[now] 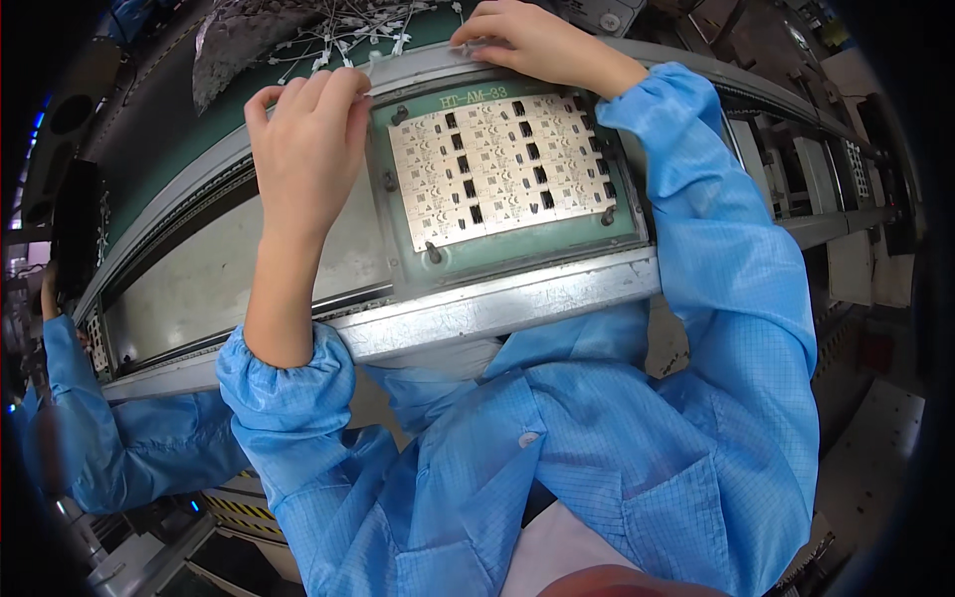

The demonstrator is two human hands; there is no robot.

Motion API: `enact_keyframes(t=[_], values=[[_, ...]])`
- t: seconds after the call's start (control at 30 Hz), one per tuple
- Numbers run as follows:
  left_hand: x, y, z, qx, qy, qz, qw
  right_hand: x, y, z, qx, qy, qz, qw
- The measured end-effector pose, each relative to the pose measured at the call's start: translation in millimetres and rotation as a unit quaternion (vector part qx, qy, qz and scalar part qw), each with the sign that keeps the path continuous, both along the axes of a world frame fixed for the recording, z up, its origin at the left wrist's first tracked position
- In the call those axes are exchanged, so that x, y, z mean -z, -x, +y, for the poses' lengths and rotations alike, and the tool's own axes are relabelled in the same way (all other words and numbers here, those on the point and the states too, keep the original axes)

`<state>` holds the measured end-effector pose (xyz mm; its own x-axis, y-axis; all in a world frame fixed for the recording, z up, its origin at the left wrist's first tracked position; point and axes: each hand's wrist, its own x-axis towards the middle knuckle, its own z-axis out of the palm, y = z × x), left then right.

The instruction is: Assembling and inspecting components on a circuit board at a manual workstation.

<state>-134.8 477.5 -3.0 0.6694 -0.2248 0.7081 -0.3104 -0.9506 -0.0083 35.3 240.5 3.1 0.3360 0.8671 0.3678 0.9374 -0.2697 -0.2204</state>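
A cream-coloured circuit board panel [477, 179] with rows of black parts lies in a green carrier plate [468, 257], held by dark clips at its edges. My left hand [310, 139] is over the far metal rail, left of the panel. Its fingers are curled down and closed; whatever they pinch is hidden behind them. My right hand [532, 45] reaches to the far rail beyond the panel. Its thumb and fingers are pinched together near a small pale piece that I cannot make out. Between and beyond both hands lies a pile of thin wires with white connectors [343, 40].
A clear plastic bag [244, 50] lies beside the wires on a green surface. The near metal rail [497, 303] runs between me and the carrier. To the left, another person's blue sleeve [129, 438] extends along the line. More rails [846, 221] continue at right.
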Motion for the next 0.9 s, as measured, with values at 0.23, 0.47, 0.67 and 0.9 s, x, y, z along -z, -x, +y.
enact_keyframes(t=[0.23,0.47,0.67,0.9], values=[[10,1,-5,0.010,-0.051,0.086,0.995,9,-8,3,0.030,-0.057,-0.012,0.998],[12,9,1,0.008,0.012,0.156,0.988,-17,66,-1,0.114,-0.176,0.218,0.953],[8,10,-9,-0.049,0.125,0.245,0.960,-6,77,-7,0.132,-0.130,0.240,0.953],[7,12,-2,-0.055,0.107,0.205,0.971,-26,78,-9,0.167,-0.142,0.319,0.922]])
